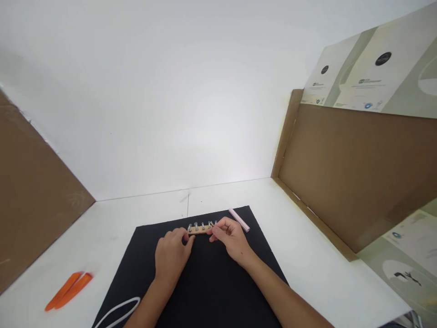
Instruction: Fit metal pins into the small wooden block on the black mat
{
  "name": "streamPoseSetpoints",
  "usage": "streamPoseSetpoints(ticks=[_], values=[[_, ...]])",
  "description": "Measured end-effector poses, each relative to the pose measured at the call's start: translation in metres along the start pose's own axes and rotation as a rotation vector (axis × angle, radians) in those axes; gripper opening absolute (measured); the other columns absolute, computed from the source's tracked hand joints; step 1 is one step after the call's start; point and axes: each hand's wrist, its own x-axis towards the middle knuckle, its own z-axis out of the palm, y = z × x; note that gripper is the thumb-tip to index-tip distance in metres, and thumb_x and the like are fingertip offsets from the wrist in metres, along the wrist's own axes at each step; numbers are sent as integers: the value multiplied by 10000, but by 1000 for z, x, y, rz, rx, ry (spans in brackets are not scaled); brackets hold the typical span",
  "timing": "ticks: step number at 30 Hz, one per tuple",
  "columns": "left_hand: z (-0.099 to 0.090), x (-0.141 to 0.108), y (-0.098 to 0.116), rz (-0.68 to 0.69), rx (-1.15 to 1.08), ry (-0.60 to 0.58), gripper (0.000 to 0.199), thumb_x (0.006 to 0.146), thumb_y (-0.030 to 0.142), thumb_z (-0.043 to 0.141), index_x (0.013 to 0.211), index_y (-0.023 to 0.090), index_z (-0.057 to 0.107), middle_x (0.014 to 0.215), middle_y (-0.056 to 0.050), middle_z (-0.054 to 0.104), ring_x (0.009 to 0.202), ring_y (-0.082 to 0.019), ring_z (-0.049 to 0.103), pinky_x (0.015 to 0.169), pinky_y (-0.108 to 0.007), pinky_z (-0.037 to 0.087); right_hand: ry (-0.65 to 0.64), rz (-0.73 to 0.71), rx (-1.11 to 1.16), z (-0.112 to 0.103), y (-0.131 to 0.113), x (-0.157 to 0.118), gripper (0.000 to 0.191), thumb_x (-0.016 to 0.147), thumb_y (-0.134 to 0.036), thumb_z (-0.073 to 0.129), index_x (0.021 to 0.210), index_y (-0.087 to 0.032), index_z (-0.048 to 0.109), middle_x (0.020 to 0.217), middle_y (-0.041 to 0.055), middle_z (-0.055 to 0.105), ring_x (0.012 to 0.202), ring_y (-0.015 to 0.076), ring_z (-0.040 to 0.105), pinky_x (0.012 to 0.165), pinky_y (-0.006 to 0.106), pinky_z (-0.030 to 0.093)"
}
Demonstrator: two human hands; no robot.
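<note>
A short wooden strip (199, 230) lies near the far edge of the black mat, with several small upright silvery metal pegs (196, 226) along it. My left hand (171, 255) is at the strip's left end, thumb and forefinger closed on it. Over the right end, my right hand (233, 239) has its thumb and forefinger pinched together beside the pegs. Whatever lies between those fingertips is too small to make out. The right fingers partly cover that end of the strip.
Beneath my hands is a black mat (205, 282) on a white table. A pale pink bar (239, 220) lies at its upper right. Two orange strips (68, 291) are at the left, and a white cord (119, 307) loops by my left forearm. Cardboard panels (355, 168) flank the sides.
</note>
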Motion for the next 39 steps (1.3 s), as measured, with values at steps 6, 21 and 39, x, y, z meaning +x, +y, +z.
streamPoseSetpoints(ticks=[6, 21, 39], values=[[6, -23, 29, 51, -7, -161, 305, 904, 371, 453, 1105, 260, 654, 1114, -89, 711, 780, -261, 688, 583, -302, 455, 3, 1, 13, 0, 0, 1, 272, 768, -430, 726, 747, -180, 621, 772, 33, 734, 626, 146, 669, 672, 293, 514], [14, -10, 27, 79, -11, -253, 532, 924, 450, 406, 1413, 247, 464, 1413, -164, 531, 875, -353, 716, 686, -437, 548, 26, -1, 17, -1, -5, 1, 274, 761, -432, 734, 743, -175, 641, 782, 41, 743, 639, 153, 679, 681, 303, 537], [7, -9, 20, 17, -273, -213, 445, 902, 381, 479, 1325, 279, 574, 837, -55, 764, 674, -232, 695, 644, -313, 504, 383, 107, 70, -8, 10, 12, 312, 728, -450, 739, 724, -161, 621, 679, 33, 695, 591, 145, 635, 708, 321, 520]])
